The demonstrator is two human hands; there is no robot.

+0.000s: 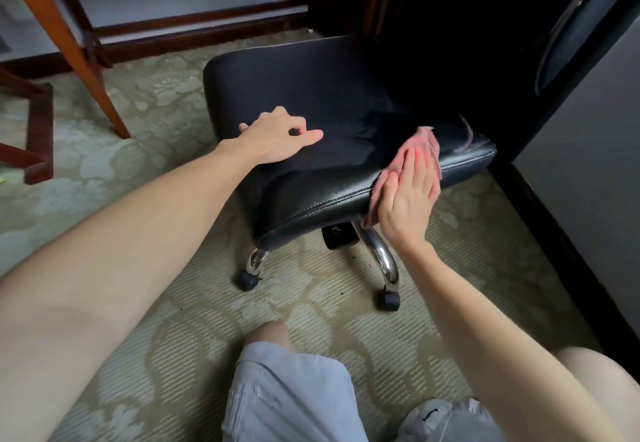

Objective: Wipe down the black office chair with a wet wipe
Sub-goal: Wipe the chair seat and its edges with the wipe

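Observation:
The black office chair point(311, 95) stands on the carpet, its padded seat filling the middle of the view and its backrest point(571, 33) rising at the upper right. My left hand point(277, 138) rests on the seat's left part, fingers loosely curled and holding nothing. My right hand point(407, 195) lies flat against the seat's front right edge and presses a pink wet wipe point(424, 145) onto it. The wipe drapes over the edge, mostly hidden under the palm. A wet sheen shows on the seat just left of the wipe.
Chrome legs point(382, 254) with black casters point(388, 299) hold the chair above a green patterned carpet point(156, 303). Wooden table legs point(69, 46) stand at the upper left. A dark cabinet edge point(554, 233) runs along the right. My knees in light shorts point(294, 396) are at the bottom.

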